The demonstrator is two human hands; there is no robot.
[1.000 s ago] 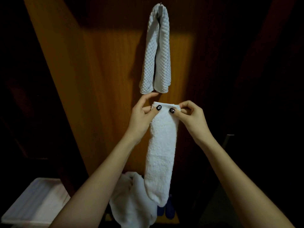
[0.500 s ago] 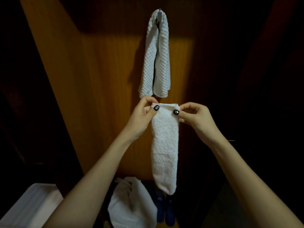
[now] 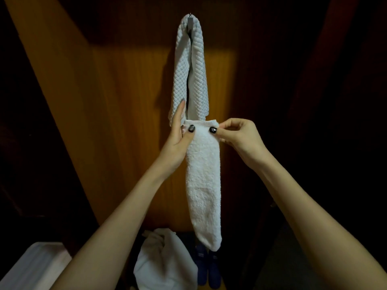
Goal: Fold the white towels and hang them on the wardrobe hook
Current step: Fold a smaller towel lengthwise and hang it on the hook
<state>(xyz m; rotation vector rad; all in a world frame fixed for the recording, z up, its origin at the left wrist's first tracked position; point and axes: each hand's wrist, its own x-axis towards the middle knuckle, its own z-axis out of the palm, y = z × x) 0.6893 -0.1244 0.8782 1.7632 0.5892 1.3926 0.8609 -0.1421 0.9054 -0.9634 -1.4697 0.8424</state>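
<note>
A fluffy white towel [image 3: 203,181], folded into a long narrow strip, hangs straight down from my two hands. My left hand [image 3: 178,139] pinches its top left corner with the thumb, while the forefinger points up and touches the hung towel. My right hand [image 3: 234,133] pinches the top right corner between thumb and fingers. Above them a quilted white towel [image 3: 191,76] is draped over the metal wardrobe hook [image 3: 190,19] on the wooden panel, its two ends hanging just above my hands.
The lit wooden wardrobe panel [image 3: 125,105] stands behind the towels, dark on both sides. A crumpled white cloth [image 3: 165,266] lies low down, next to a pair of dark blue slippers [image 3: 208,266]. A white folded stack [image 3: 31,268] sits at the bottom left.
Both hands have risen with the fluffy towel towards the hung one. My left forefinger has straightened up against the quilted towel's lower end.
</note>
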